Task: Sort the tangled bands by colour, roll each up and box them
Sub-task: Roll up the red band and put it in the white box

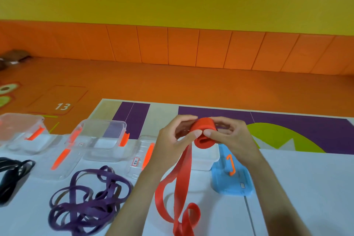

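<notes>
Red band half rolled, held up over the bench!
"13" reads white on the orange floor (62,106). Left hand (172,138) and right hand (228,134) both pinch the red band (204,136) roll, raised above a clear box (205,159), its tail trailing down onto the bench (306,188).

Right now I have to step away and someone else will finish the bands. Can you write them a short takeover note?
Left hand and right hand: both pinch the half-wound red band roll, held above the table; its loose tail hangs to the white table.
Purple band: tangled pile, unrolled, left of the red tail.
Black band: loose at the far left.
Clear boxes stand open behind them, blue lid off.
Done: colours separated.
Left: finish red, roll purple and black, box all.
</notes>
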